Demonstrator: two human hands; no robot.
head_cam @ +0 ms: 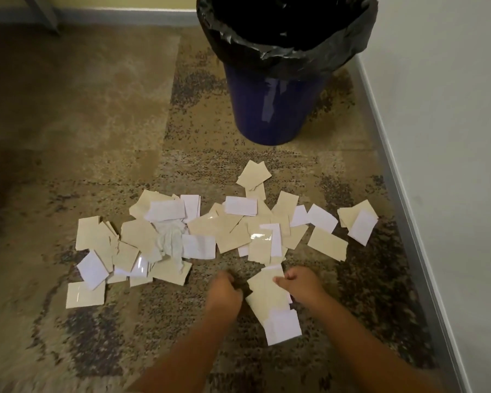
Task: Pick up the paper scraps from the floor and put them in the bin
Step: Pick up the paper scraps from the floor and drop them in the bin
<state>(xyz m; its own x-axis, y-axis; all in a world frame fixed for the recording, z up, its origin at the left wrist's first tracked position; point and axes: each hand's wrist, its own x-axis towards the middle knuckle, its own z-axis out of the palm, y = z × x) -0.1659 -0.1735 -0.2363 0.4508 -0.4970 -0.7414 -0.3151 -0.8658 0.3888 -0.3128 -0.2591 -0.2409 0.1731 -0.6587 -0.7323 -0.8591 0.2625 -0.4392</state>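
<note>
Several beige and white paper scraps (224,231) lie spread across the patterned carpet, with a crumpled white tissue (169,241) among them. My right hand (298,282) pinches a small stack of scraps (270,299) near the front of the pile, beige pieces over a white one. Close beside it on the left, my left hand (224,290) has curled fingers at the stack's left edge; whether it grips paper is hidden. A blue bin (270,109) with a black liner stands upright beyond the scraps.
A white wall with a grey skirting board (403,194) runs along the right. A grey furniture leg (44,12) stands at the far left corner. Bare carpet (82,109) lies to the left of the bin.
</note>
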